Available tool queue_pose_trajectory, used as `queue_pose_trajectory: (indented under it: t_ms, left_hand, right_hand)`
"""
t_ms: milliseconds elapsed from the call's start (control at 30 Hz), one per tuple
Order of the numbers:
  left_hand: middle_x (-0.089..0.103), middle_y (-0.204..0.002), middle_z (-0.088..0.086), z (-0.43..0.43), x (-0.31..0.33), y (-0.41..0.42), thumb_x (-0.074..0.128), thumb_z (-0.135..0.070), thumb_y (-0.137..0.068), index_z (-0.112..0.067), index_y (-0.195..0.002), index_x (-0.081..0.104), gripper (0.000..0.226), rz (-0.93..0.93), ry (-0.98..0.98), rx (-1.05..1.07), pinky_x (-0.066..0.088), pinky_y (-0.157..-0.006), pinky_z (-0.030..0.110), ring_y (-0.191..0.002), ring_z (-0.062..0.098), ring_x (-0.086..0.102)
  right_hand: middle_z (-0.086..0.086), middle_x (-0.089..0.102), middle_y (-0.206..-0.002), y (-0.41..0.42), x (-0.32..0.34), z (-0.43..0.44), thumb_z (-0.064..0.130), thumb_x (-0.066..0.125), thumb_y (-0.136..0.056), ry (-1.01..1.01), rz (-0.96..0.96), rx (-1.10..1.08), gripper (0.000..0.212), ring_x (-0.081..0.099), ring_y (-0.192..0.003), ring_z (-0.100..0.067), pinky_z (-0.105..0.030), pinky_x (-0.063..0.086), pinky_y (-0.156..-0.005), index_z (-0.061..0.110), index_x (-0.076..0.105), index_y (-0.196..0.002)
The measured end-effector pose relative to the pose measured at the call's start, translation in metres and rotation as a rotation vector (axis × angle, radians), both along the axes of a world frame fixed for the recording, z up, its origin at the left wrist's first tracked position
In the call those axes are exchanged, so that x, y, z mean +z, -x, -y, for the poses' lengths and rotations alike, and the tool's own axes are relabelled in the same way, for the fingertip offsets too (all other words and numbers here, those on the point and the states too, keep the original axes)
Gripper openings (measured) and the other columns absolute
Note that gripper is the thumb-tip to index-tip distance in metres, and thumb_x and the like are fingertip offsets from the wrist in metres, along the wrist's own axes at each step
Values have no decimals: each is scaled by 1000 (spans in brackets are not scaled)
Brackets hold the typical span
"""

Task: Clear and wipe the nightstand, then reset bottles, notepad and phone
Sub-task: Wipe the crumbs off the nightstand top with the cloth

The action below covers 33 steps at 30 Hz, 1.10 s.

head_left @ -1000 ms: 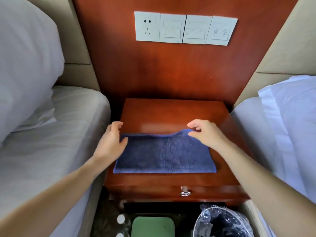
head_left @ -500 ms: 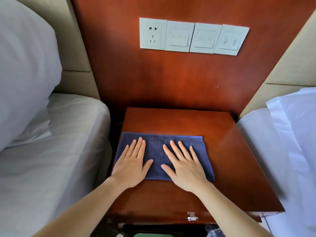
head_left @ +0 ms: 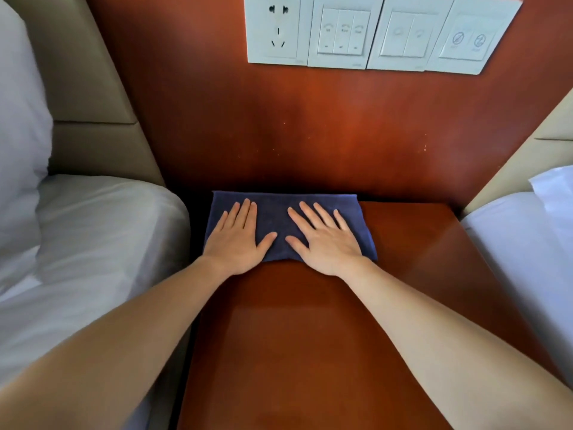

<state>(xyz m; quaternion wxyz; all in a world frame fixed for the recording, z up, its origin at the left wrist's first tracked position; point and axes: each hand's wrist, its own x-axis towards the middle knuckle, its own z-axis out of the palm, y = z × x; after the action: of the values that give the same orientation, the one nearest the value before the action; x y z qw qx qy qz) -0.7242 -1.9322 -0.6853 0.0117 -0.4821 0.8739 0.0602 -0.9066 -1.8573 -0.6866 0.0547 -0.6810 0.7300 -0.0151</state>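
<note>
As the cloth (head_left: 273, 218) slides up to the nightstand's (head_left: 310, 336) rear edge, wiping proceeds.
Left hand (head_left: 237, 240) and right hand (head_left: 325, 243) press it, fingers straight.

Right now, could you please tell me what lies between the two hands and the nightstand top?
In the head view, only the blue cloth: the left hand and right hand press flat on it.

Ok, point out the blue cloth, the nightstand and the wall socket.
blue cloth (head_left: 276, 212), head view, bare middle of its far half
nightstand (head_left: 418, 259), head view, bare top right of the cloth
wall socket (head_left: 277, 29), head view, centre of its white plate
</note>
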Motion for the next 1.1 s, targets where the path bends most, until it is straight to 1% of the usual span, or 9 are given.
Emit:
queue_pose_trajectory:
  t_ms: [100, 233, 467, 600, 767, 1000, 1100]
  left_hand:
    - [-5, -163, 5, 19, 1, 9, 18, -63, -96, -11, -155, -4, 81, 4, -7, 6, -2, -121, 35, -150, 19, -6]
    - [0, -163, 4, 30, -3, 11, 17, -63, -96, -11, -155, 0, 81, -16, 26, -3, 0, -122, 35, -150, 19, -2]
    - [1, -163, 4, 29, -4, 9, 18, -63, -96, -12, -155, 1, 80, -32, 29, -2, -1, -121, 34, -150, 19, -1]
    - [-3, -163, 3, 22, -2, 5, 18, -62, -97, -14, -155, -2, 78, -25, 6, -18, -3, -121, 35, -150, 19, -4]
    - [-7, -163, 4, -23, -3, -16, 17, -61, -97, -15, -155, -4, 77, -9, -18, -34, -4, -121, 35, -150, 20, -7]
    - [-8, -162, 5, -112, 1, -53, 19, -60, -98, -13, -155, -5, 77, -36, -44, -40, -5, -120, 34, -149, 20, -8]
    - [-8, -162, 5, -148, 2, -69, 17, -62, -97, -12, -155, -6, 79, -32, -45, -49, -6, -120, 34, -149, 20, -9]
  right_hand:
    - [10, -4, -163, 4, 0, 19, 60, 15, -99, 3, -2, -18, 62, -7, -150, -14, -43, -4, -121, 38, -3, -154]
    - [10, -2, -163, 8, -1, 31, 61, 14, -98, -5, -15, -22, 63, -5, -150, -14, -44, -2, -121, 37, -2, -154]
    - [9, -4, -163, 7, -1, 29, 60, 14, -99, -13, -10, -35, 62, -6, -150, -14, -43, -4, -121, 38, -2, -154]
    - [10, -6, -163, 2, -2, 16, 60, 14, -99, -17, -3, -48, 61, -8, -150, -14, -43, -5, -121, 39, -3, -154]
    - [10, -8, -163, -13, -2, -26, 61, 14, -98, -34, 7, -32, 62, -10, -150, -14, -44, -6, -121, 39, -3, -154]
    - [12, -11, -162, -50, 3, -113, 62, 16, -98, -47, 30, -15, 64, -13, -149, -12, -43, -7, -121, 39, -6, -153]
    - [12, -12, -162, -66, 5, -151, 62, 15, -97, -56, 33, -16, 64, -14, -149, -12, -43, -7, -121, 39, -8, -153]
